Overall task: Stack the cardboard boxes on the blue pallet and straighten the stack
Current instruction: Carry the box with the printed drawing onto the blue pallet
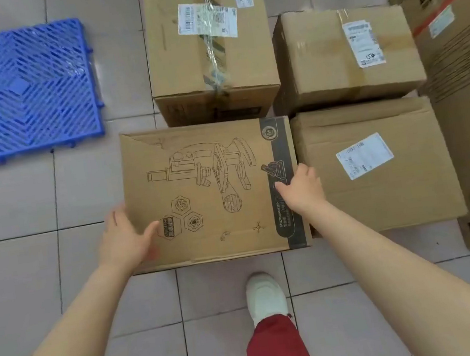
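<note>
A blue slatted pallet (19, 92) lies bare on the tiled floor at the upper left. In the middle stands a cardboard box printed with a microscope drawing (212, 192). My left hand (125, 237) presses against its left side with the thumb on top. My right hand (301, 188) grips its right edge, the fingers going down into the gap beside the neighbouring box. Behind it stands a taped box with shipping labels (211, 49). To the right are a labelled box (375, 165) and another labelled box (343, 53) behind that one.
Larger printed cartons (464, 88) stand along the right edge. My white shoe (265, 296) and red trouser leg (277, 351) are on the floor just below the microscope box. Grey floor tiles (37, 204) lie between the boxes and the pallet.
</note>
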